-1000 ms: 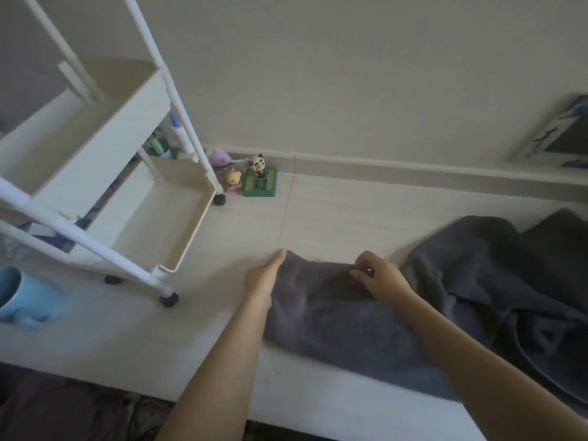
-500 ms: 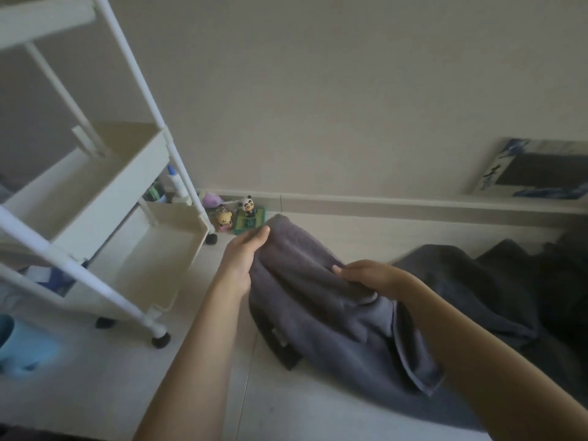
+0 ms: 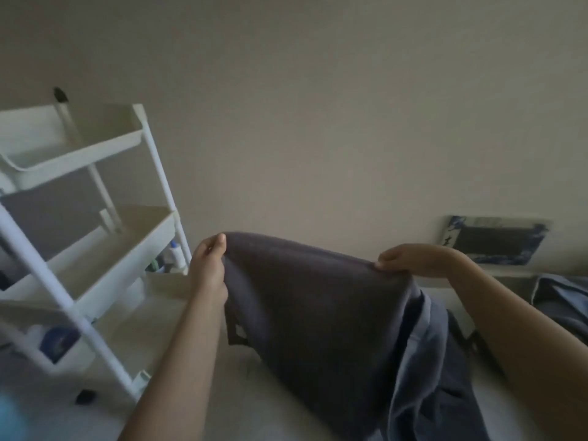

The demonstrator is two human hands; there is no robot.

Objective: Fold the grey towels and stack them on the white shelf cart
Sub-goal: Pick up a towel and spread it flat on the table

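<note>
Fingers of my left hand [image 3: 208, 265] and right hand [image 3: 410, 259] pinch the dark grey cloth towel's [image 3: 318, 297] top edge, right of the white plastic shelf cart [image 3: 95, 198]; its trailing end could snag, I'd guess.

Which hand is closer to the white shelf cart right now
Left. The left hand pinches the grey towel beside the white shelf cart; the right hand grips the towel's far end, farther away.
</note>
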